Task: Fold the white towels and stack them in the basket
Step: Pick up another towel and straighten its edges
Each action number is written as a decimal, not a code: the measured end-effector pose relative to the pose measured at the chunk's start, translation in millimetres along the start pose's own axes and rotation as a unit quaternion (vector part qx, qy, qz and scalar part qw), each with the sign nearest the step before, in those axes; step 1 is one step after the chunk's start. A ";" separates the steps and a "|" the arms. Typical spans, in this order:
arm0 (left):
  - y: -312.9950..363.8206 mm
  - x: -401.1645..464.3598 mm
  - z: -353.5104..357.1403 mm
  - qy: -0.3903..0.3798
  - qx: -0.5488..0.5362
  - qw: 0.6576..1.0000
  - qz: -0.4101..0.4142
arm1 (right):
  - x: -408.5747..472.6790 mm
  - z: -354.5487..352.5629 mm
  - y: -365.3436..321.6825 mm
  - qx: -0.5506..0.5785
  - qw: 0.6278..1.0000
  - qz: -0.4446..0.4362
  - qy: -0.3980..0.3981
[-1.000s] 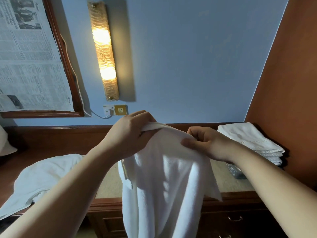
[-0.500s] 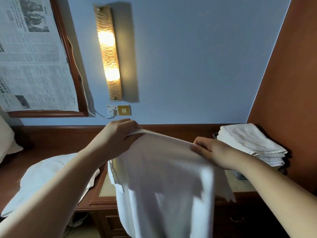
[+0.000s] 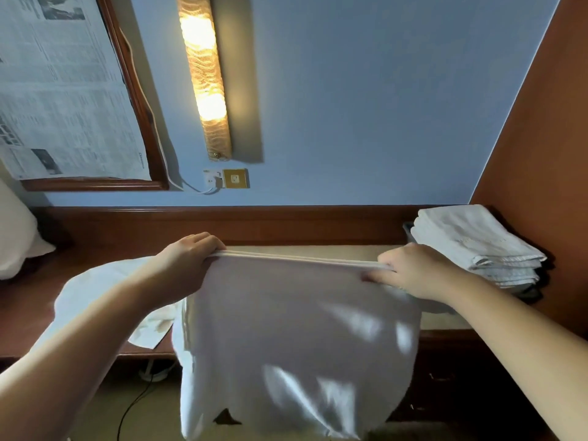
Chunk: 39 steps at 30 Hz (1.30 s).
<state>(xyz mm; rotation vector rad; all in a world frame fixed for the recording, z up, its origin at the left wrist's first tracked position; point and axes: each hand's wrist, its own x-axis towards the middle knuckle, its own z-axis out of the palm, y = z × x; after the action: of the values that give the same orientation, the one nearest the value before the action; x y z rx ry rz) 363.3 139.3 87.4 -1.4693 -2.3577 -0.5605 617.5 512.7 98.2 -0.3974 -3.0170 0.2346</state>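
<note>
**Towel stretched for a fold**

Blue wall, lit sconce (image 3: 205, 74), wooden counter (image 3: 318, 249) below. Left hand (image 3: 187, 262) and right hand (image 3: 413, 268) each pinch a top corner of the white towel (image 3: 296, 338), doubled edge taut between them, rest hanging in front of the counter. Folded stack (image 3: 474, 243) sits far right; basket mostly hidden under it. Another loose towel (image 3: 95, 291) lies left. Tip: keep edges aligned, tension even, lower flat onto the counter before halving.

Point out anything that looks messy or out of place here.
One thing: a loose towel lies crumpled and unfolded on the wooden ledge at left, one edge hanging over the front. The folded stack at right is neat, though slightly fanned. The towel stretched between the left hand and right hand looks fine.
</note>
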 end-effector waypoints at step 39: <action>-13.1 9.7 141.4 0.042 0.131 0.990 0.037 | 50.4 89.5 126.9 -0.068 0.995 -0.061 -0.044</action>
<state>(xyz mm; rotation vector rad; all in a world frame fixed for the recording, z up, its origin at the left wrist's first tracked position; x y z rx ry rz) 340.0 209.3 -34.3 -1.3801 -2.2030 -0.2764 591.0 634.6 -7.1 -0.2178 -3.1395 0.0373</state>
